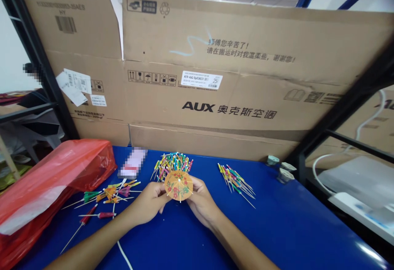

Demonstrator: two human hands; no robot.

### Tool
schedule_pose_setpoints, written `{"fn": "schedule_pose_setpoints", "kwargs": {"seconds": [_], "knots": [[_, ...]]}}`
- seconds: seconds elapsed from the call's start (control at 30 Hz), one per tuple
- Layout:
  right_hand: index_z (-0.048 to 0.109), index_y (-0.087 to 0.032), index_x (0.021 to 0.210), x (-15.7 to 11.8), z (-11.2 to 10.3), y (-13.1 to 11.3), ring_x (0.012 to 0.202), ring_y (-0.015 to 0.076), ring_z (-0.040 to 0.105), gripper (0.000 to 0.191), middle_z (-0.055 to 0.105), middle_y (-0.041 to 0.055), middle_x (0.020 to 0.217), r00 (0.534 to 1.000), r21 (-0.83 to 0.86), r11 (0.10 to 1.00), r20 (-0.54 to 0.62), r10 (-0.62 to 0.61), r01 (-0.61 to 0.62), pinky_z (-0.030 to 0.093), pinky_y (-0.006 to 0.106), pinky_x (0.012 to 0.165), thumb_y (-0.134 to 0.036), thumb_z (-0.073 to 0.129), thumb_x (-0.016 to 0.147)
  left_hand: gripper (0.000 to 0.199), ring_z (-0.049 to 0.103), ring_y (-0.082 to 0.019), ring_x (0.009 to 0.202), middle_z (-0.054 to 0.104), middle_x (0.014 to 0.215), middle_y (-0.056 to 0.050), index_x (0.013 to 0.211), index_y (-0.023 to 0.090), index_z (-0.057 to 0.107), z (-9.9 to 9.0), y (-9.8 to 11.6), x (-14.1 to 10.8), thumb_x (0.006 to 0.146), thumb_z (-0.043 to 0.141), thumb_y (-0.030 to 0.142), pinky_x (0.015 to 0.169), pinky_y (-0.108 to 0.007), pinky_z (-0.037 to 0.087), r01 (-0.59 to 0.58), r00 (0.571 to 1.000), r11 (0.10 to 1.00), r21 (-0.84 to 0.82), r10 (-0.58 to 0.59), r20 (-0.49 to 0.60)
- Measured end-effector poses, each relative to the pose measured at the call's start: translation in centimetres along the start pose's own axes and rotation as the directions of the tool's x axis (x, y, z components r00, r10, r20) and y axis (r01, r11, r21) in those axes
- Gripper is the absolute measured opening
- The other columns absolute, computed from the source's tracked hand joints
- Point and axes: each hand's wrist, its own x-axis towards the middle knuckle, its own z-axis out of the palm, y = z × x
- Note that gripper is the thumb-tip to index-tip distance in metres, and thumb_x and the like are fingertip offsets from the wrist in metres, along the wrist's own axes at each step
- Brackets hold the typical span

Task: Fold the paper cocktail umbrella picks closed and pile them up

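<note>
Rising behind a blue worktable point(277, 225), flattened AUX air-conditioner cartons point(197, 77) fill most of the view. A red plastic bag point(52, 179) slumps at the table's left side, cut off by the frame. The left hand point(147, 202) and right hand point(201, 202) each hold a narrow pinch on opposite sides of an open paper cocktail umbrella point(178, 185), above the table. The canopy hides some fingertips, so their exact contact is hard to make out. Just behind it lies a heap of closed cocktail umbrellas point(172, 165), with a smaller bunch point(235, 181) to the right and loose picks point(104, 198) to the left. A pixelated pink-and-white item point(132, 163) stays unreadable.
</note>
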Motion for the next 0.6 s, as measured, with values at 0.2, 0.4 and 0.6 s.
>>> {"fn": "schedule_pose_setpoints", "kwargs": {"seconds": [0.2, 0.4, 0.6], "knots": [[0.076, -0.02, 0.093, -0.05, -0.08, 0.09, 0.082, 0.0219, 0.063, 0.038, 0.071, 0.0081, 0.096, 0.999, -0.014, 1.0, -0.035, -0.011, 0.011, 0.052, 0.029, 0.065, -0.037, 0.089, 0.061, 0.034, 0.044, -0.01, 0.042, 0.044, 0.05, 0.006, 0.082, 0.014, 0.07, -0.16, 0.61, -0.07, 0.092, 0.055, 0.044, 0.047, -0.02, 0.032, 0.0, 1.0, 1.0, 0.025, -0.001, 0.025], [0.075, -0.02, 0.09, 0.1, -0.08, 0.34, 0.078, 0.0195, 0.059, 0.034, 0.066, 0.007, 0.096, 0.999, -0.032, 0.999, -0.037, -0.02, 0.019, 0.051, 0.028, 0.06, -0.041, 0.086, 0.066, 0.041, 0.045, -0.01, 0.041, 0.051, 0.05, 0.004, 0.092, 0.014, 0.075, -0.25, 0.72, -0.24, 0.092, 0.054, 0.05, 0.043, -0.02, 0.03, 0.031, 0.998, 0.999, 0.013, -0.031, 0.051], [0.073, -0.018, 0.075, 0.42, -0.46, 0.15, 0.067, 0.0132, 0.053, 0.022, 0.055, 0.0026, 0.083, 0.997, -0.085, 0.996, 0.082, -0.002, 0.009, 0.047, 0.026, 0.06, -0.039, 0.079, 0.076, 0.041, 0.044, -0.006, 0.036, 0.073, 0.077, -0.005, 0.097, 0.014, 0.074, -0.06, 0.67, -0.08, 0.09, 0.056, 0.05, 0.038, -0.019, 0.027, 0.011, 0.999, 0.996, -0.089, -0.007, 0.049]]}}
